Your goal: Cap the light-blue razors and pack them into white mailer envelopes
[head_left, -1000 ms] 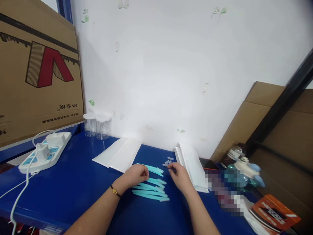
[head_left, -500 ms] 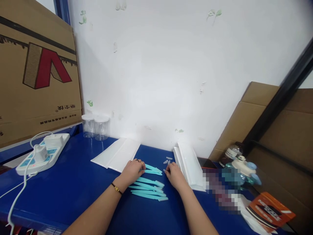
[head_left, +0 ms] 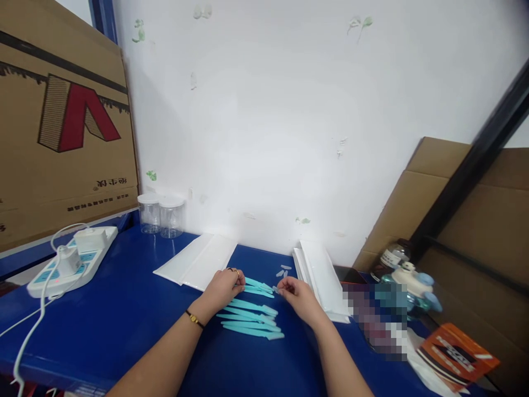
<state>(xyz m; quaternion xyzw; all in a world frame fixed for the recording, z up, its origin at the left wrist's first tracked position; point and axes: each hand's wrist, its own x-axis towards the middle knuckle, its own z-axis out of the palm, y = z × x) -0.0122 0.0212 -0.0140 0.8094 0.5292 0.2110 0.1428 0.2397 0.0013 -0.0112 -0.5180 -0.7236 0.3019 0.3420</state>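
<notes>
Several teal plastic sticks [head_left: 252, 320] lie in a loose row on the blue table [head_left: 124, 314]. My left hand [head_left: 223, 289], with a ring and a thin bracelet, has its fingers curled on the end of the topmost teal stick [head_left: 258, 285]. My right hand [head_left: 297, 295] pinches a small clear cap [head_left: 276, 289] at that stick's tip. A few more small clear caps [head_left: 283, 271] lie just behind, near the wall.
Two stacks of white packets lie flat on the table: one [head_left: 196, 259] at the left, one [head_left: 320, 275] at the right. Two clear jars [head_left: 162, 215] and a white power strip [head_left: 68, 259] sit at the left, a cardboard box [head_left: 61, 121] above. A bottle and an orange pack [head_left: 458, 355] stand at the right.
My right hand drew back from the loose caps toward the stick's tip with a cap pinched in it. My left hand shifted slightly left along the stick.
</notes>
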